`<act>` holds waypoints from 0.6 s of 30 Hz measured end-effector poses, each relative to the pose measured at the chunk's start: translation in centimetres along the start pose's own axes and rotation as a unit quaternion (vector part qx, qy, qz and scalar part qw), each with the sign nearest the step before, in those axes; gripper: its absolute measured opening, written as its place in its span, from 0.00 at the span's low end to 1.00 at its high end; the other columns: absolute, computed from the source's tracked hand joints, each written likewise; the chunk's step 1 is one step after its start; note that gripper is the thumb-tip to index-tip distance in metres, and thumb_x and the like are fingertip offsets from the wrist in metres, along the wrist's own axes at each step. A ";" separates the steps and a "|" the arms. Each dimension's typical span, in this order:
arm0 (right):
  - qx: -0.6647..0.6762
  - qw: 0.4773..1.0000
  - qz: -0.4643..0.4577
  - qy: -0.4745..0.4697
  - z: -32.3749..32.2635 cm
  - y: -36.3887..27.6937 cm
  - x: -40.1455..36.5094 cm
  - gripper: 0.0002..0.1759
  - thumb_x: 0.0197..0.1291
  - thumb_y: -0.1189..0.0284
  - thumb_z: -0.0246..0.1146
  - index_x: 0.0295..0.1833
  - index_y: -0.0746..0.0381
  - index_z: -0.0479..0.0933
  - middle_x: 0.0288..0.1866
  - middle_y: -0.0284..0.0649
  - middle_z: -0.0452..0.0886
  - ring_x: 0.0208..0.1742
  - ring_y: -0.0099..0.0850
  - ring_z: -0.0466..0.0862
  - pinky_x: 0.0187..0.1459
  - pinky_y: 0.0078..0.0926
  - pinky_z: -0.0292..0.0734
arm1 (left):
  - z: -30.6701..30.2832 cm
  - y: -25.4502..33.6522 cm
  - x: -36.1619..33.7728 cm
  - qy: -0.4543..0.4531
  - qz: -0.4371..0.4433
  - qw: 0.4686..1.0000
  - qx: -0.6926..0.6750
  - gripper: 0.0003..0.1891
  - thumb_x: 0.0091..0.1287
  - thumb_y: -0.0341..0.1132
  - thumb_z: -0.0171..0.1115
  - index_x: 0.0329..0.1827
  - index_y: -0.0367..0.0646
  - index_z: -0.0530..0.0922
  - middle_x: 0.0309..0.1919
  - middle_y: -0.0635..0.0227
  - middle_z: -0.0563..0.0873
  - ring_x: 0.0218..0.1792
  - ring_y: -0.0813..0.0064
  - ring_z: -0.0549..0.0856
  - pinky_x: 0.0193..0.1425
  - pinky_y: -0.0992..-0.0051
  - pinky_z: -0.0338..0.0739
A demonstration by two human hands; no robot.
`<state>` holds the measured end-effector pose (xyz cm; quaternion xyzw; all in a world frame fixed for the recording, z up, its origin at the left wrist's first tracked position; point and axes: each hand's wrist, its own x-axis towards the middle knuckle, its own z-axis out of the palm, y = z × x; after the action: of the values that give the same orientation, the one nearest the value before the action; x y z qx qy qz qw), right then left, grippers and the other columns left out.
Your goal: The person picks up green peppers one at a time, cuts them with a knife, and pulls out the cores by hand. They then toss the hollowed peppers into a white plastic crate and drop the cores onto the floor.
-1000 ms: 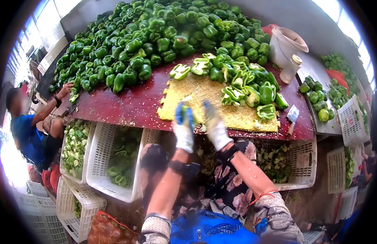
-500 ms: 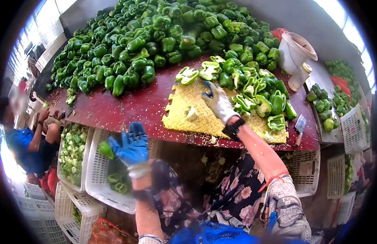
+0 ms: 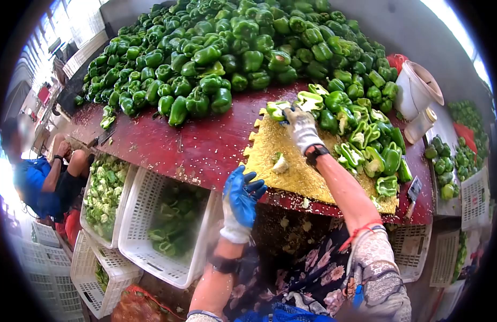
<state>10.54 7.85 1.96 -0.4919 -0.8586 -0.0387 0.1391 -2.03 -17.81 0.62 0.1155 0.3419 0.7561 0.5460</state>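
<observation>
My right hand, in a white and grey work glove, reaches over the yellow foam mat. Its fingers close on the edge of a cut green pepper half at the mat's far left corner. My left hand, in a blue-coated glove, hovers in front of the table edge with fingers apart and nothing in it. A pale pepper core lies on the mat between my hands. Several cut pepper halves sit along the mat's right side.
Whole green peppers form a large heap at the back of the red table. A cleaver lies at the right, below a white bucket. White crates stand below; one holds cut peppers. Another person sits at left.
My left hand has let a green pepper piece go over the crate and swung right, up to the table edge. My right hand has closed on a pepper half. The view has shifted left.
</observation>
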 end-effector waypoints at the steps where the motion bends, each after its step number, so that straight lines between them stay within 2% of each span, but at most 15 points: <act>1: 0.041 0.999 0.015 -0.026 -2.6 -0.9 -1.6 0.22 0.62 0.65 0.68 0.59 0.60 0.75 0.49 0.51 0.84 0.48 0.49 0.85 0.50 0.44 0.81 | 0.0 0.0 0.0 0.003 -0.011 1.000 0.026 0.22 0.76 0.44 0.56 0.70 0.46 0.72 0.53 0.59 0.83 0.47 0.61 0.87 0.56 0.59 0.84; 3: 0.162 0.976 0.113 -0.095 -7.3 -3.5 -4.9 0.23 0.62 0.62 0.69 0.60 0.61 0.77 0.49 0.50 0.85 0.47 0.44 0.86 0.51 0.40 0.81 | 0.0 -0.5 0.2 -0.007 -0.019 0.999 0.041 0.24 0.76 0.46 0.58 0.70 0.47 0.71 0.55 0.61 0.81 0.50 0.65 0.85 0.56 0.61 0.83; 5: 0.205 0.972 0.072 -0.088 -8.0 -3.9 -8.4 0.23 0.61 0.61 0.69 0.58 0.62 0.80 0.45 0.47 0.87 0.45 0.35 0.87 0.50 0.35 0.81 | 0.8 -1.4 0.5 0.008 0.015 0.987 0.158 0.24 0.76 0.46 0.58 0.71 0.49 0.70 0.58 0.63 0.79 0.55 0.68 0.82 0.56 0.64 0.82; 6: 0.322 0.939 0.076 -0.095 -8.7 -4.2 -10.3 0.20 0.62 0.63 0.66 0.56 0.63 0.80 0.43 0.45 0.86 0.43 0.34 0.86 0.49 0.34 0.81 | 0.7 -2.2 0.8 -0.009 0.037 0.985 0.169 0.25 0.77 0.49 0.56 0.73 0.50 0.68 0.59 0.66 0.78 0.58 0.73 0.78 0.56 0.66 0.81; 7: 0.435 0.892 0.077 -0.099 -9.4 -4.7 -12.0 0.18 0.64 0.65 0.63 0.54 0.63 0.80 0.40 0.44 0.86 0.40 0.34 0.85 0.47 0.34 0.81 | 1.5 -2.2 0.5 -0.015 0.033 0.985 0.167 0.25 0.77 0.49 0.56 0.73 0.50 0.68 0.59 0.66 0.78 0.58 0.73 0.78 0.56 0.66 0.81; 9: 0.559 0.804 0.131 -0.151 -9.0 -6.2 -14.0 0.17 0.63 0.64 0.64 0.51 0.65 0.82 0.40 0.43 0.87 0.40 0.29 0.84 0.44 0.30 0.80 | 2.9 -2.0 -0.2 -0.032 0.059 0.976 0.205 0.26 0.78 0.52 0.53 0.74 0.51 0.66 0.57 0.69 0.78 0.56 0.76 0.79 0.54 0.68 0.80; 10: 0.583 0.782 0.129 -0.178 -9.8 -6.9 -14.9 0.18 0.63 0.64 0.64 0.52 0.66 0.82 0.40 0.42 0.87 0.39 0.28 0.84 0.43 0.30 0.79 | 2.2 -2.4 0.3 -0.049 0.090 0.963 0.249 0.27 0.79 0.53 0.50 0.75 0.50 0.64 0.55 0.71 0.80 0.55 0.79 0.79 0.53 0.70 0.80; 11: 0.606 0.759 0.126 -0.204 -10.7 -7.3 -15.7 0.18 0.63 0.63 0.65 0.52 0.66 0.81 0.39 0.41 0.86 0.38 0.27 0.83 0.42 0.29 0.79 | 1.7 -3.2 0.5 -0.075 0.116 0.968 0.209 0.27 0.79 0.55 0.48 0.72 0.46 0.67 0.53 0.70 0.81 0.53 0.76 0.80 0.55 0.71 0.79; 12: 0.589 0.778 0.069 -0.206 -10.4 -7.5 -15.8 0.18 0.65 0.63 0.64 0.53 0.64 0.82 0.38 0.42 0.86 0.36 0.27 0.83 0.41 0.28 0.79 | 2.2 -2.4 0.3 -0.171 0.051 0.977 0.116 0.27 0.79 0.55 0.47 0.69 0.43 0.68 0.53 0.69 0.81 0.53 0.74 0.80 0.57 0.71 0.78; 13: 0.589 0.779 0.069 -0.204 -10.6 -7.0 -16.2 0.18 0.65 0.63 0.64 0.53 0.64 0.82 0.38 0.42 0.86 0.36 0.27 0.83 0.41 0.28 0.79 | 2.8 -1.9 -0.1 -0.233 -0.003 0.972 0.035 0.27 0.80 0.55 0.46 0.66 0.41 0.70 0.53 0.67 0.81 0.53 0.73 0.80 0.61 0.70 0.77; 14: 0.565 0.811 0.048 -0.143 -10.9 -6.3 -16.4 0.17 0.67 0.64 0.63 0.54 0.64 0.81 0.39 0.38 0.86 0.37 0.24 0.81 0.42 0.27 0.78 | 3.4 -1.3 -0.6 -0.285 -0.066 0.955 -0.040 0.27 0.80 0.55 0.45 0.63 0.39 0.72 0.53 0.64 0.81 0.53 0.71 0.80 0.64 0.69 0.75; 15: 0.538 0.839 0.026 -0.082 -11.9 -5.8 -16.4 0.17 0.68 0.65 0.62 0.55 0.64 0.81 0.39 0.34 0.85 0.39 0.21 0.80 0.44 0.26 0.77 | 3.6 -1.4 -1.2 -0.289 -0.066 0.954 -0.040 0.27 0.80 0.55 0.45 0.63 0.39 0.72 0.53 0.64 0.81 0.53 0.71 0.80 0.64 0.69 0.75; 16: 0.538 0.830 0.084 -0.120 -13.6 -5.4 -16.3 0.16 0.68 0.67 0.62 0.56 0.64 0.81 0.41 0.36 0.86 0.41 0.23 0.81 0.47 0.26 0.78 | 3.6 -1.4 -1.8 -0.278 -0.014 0.960 0.016 0.25 0.80 0.52 0.44 0.64 0.39 0.71 0.55 0.62 0.80 0.55 0.70 0.80 0.65 0.68 0.75; 18: 0.487 0.868 0.004 -0.101 -13.4 -4.4 -17.1 0.17 0.68 0.67 0.63 0.58 0.63 0.81 0.47 0.41 0.87 0.47 0.27 0.84 0.52 0.29 0.79 | 3.4 -1.4 -2.4 -0.271 0.038 0.959 0.070 0.23 0.81 0.50 0.44 0.66 0.40 0.69 0.57 0.60 0.80 0.57 0.70 0.80 0.67 0.67 0.74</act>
<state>17.64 -11.36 10.42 -0.3660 -0.7760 0.4345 0.2741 1.81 -18.43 2.73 0.3662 0.2285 0.6909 0.5799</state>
